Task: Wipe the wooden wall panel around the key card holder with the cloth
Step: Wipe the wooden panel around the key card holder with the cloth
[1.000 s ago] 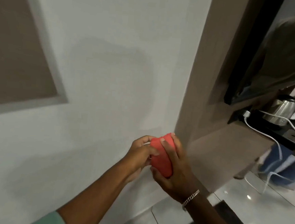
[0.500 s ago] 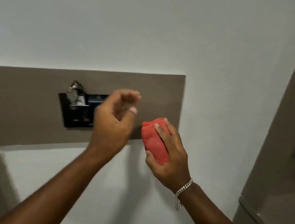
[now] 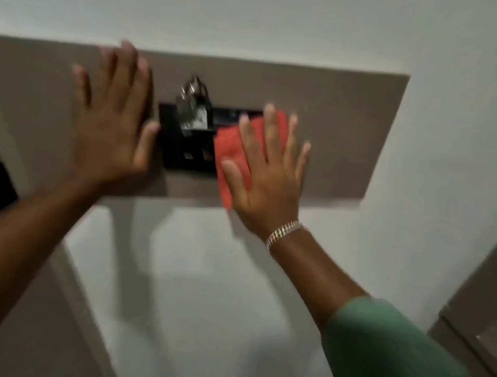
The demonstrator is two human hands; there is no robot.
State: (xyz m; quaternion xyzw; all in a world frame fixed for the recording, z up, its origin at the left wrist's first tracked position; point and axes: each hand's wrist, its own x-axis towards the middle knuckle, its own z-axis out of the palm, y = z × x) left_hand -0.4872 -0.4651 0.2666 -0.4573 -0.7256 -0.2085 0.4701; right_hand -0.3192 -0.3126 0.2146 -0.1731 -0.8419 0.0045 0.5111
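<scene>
The red cloth [image 3: 233, 152], folded into a thick pad, is lying flat against the brown wooden wall panel [image 3: 336, 130], overlapping the right edge of the black key card holder [image 3: 184, 149], where a blurred bunch of keys [image 3: 193, 105] is hanging. The right hand [image 3: 267, 178] is pressing on the cloth with fingers spread wide, gripping nothing. The left hand [image 3: 112, 116] is resting open and flat on the panel, just left of the holder, holding nothing.
</scene>
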